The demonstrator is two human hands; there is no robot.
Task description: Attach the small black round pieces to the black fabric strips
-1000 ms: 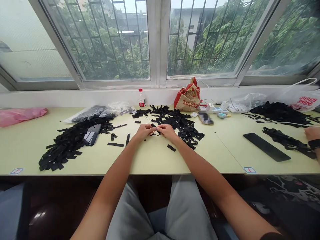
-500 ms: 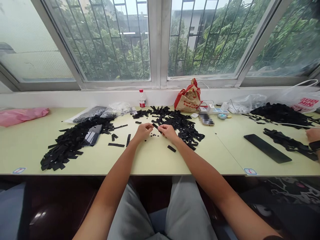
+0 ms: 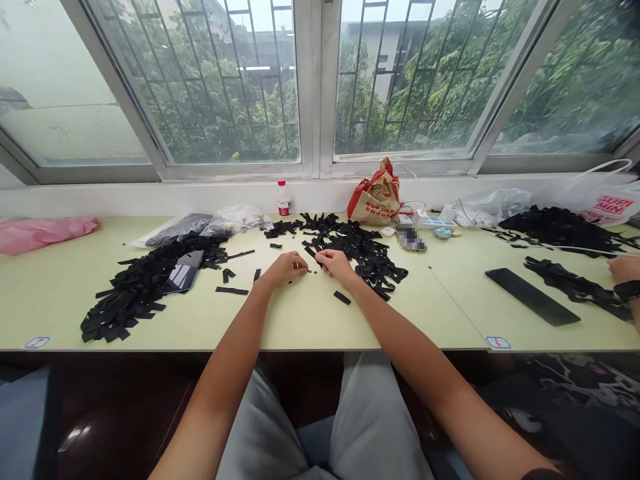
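My right hand [image 3: 336,264] pinches a black fabric strip [image 3: 311,253] over the middle of the table. Just left of it, my left hand [image 3: 286,268] is low at the tabletop, fingertips pressed together beside some small dark rings [image 3: 315,272]; whatever those fingers hold is too small to make out. A pile of black strips [image 3: 367,250] lies behind and right of my hands. One loose strip [image 3: 342,298] rests nearer the front edge, and another [image 3: 232,290] lies to the left.
At left, a long heap of black strips [image 3: 120,303] has a phone [image 3: 184,272] on it. A bottle [image 3: 285,199] and paper bag [image 3: 376,197] stand by the window. Another person's hand [image 3: 625,269] is at far right, near a dark flat bar [image 3: 533,297].
My left hand has come away from the strip and moved down to the small rings on the table. My right hand still holds the strip in nearly the same place.
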